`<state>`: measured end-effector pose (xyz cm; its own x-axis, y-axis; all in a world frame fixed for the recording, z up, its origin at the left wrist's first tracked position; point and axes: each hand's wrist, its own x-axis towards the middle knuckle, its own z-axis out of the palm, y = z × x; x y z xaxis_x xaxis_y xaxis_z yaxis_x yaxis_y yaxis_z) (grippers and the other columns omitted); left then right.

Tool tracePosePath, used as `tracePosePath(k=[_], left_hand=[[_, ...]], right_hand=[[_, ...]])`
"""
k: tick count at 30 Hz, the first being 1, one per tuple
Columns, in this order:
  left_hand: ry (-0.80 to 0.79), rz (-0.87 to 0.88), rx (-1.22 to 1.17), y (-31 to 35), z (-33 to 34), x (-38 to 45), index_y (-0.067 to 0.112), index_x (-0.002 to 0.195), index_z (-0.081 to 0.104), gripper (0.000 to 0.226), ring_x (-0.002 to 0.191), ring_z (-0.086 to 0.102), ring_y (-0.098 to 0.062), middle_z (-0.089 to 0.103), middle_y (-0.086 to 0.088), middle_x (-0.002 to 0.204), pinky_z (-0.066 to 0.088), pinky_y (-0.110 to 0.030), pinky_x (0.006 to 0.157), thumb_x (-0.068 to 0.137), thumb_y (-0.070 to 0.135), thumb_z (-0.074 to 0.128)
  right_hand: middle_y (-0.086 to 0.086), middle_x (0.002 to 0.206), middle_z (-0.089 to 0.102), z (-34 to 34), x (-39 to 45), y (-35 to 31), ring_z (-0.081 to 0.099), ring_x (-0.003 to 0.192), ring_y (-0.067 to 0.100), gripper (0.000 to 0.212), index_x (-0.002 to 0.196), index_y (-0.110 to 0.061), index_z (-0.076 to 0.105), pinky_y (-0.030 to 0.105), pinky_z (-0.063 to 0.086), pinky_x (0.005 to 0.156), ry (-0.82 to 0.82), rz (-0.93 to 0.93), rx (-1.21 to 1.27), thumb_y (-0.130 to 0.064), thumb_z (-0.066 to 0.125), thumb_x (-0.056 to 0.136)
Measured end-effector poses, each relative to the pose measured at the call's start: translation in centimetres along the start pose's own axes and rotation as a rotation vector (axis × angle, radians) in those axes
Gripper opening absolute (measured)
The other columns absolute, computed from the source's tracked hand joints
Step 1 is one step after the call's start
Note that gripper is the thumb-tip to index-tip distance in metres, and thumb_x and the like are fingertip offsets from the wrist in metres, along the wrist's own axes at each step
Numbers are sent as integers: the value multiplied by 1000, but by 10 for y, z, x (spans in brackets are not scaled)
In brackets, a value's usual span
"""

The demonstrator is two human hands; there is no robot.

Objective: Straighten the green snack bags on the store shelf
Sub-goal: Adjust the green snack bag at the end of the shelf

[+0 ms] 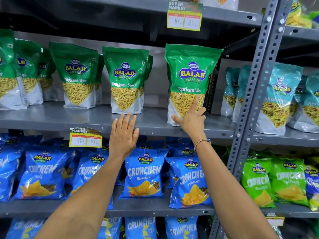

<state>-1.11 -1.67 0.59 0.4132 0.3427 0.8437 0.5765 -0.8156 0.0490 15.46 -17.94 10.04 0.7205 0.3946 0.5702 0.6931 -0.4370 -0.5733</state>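
Head view: a grey metal shelf [51, 118] carries a row of green snack bags standing upright, and everything here is placed against it. The rightmost green bag [191, 80] stands at the shelf's front edge, close to the grey upright post [255, 87], well forward of its neighbours. The right hand [191, 118] rests flat against the lower front of this bag, fingers spread and not closed round it, the index finger pointing up over the clear window and the thumb at the bag's bottom left corner; a bead bracelet [202, 143] circles the wrist. The middle green bag [125, 80] stands further back on the shelf, with more green bags behind and to its left. The left hand [123, 135] hovers open just below that bag's base, fingers straight and together, holding nothing. A yellow price tag [85, 137] hangs from the shelf's front lip, and blue crisp bags [145, 173] fill the level beneath
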Motion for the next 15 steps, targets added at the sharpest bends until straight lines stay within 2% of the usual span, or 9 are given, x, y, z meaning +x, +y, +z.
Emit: tracePosePath(k=[6, 10, 13, 15], left_hand=[[-16, 0, 7, 1, -4, -1, 8, 143, 41, 54, 139, 33, -33, 43, -16, 148, 14, -46, 116, 100, 36, 24], [-49, -5, 17, 4, -9, 0, 6, 143, 41, 56, 139, 33, -34, 41, -17, 149, 14, -47, 117, 100, 37, 24], [-60, 1, 27, 0, -15, 1, 5, 143, 41, 58, 139, 34, -34, 41, -17, 149, 17, -49, 117, 99, 38, 24], [-57, -17, 50, -9, -21, 2, 4, 142, 41, 58, 139, 34, -34, 42, -17, 149, 18, -51, 117, 99, 39, 24]], right_hand=[[24, 138, 26, -2, -7, 0, 43, 115, 47, 115, 151, -24, -12, 53, 44, 91, 27, -19, -2, -51, 71, 76], [24, 137, 27, -3, -9, -1, 44, 114, 47, 118, 151, -20, -15, 54, 42, 93, 20, -8, 17, -51, 71, 76], [26, 146, 17, -2, -14, -6, 32, 128, 49, 119, 150, -10, -14, 59, 35, 100, 24, 48, 38, -56, 68, 77], [27, 152, 9, 0, -19, -16, 19, 138, 47, 107, 151, -6, -4, 60, 30, 107, 137, 27, 12, -55, 62, 82]])
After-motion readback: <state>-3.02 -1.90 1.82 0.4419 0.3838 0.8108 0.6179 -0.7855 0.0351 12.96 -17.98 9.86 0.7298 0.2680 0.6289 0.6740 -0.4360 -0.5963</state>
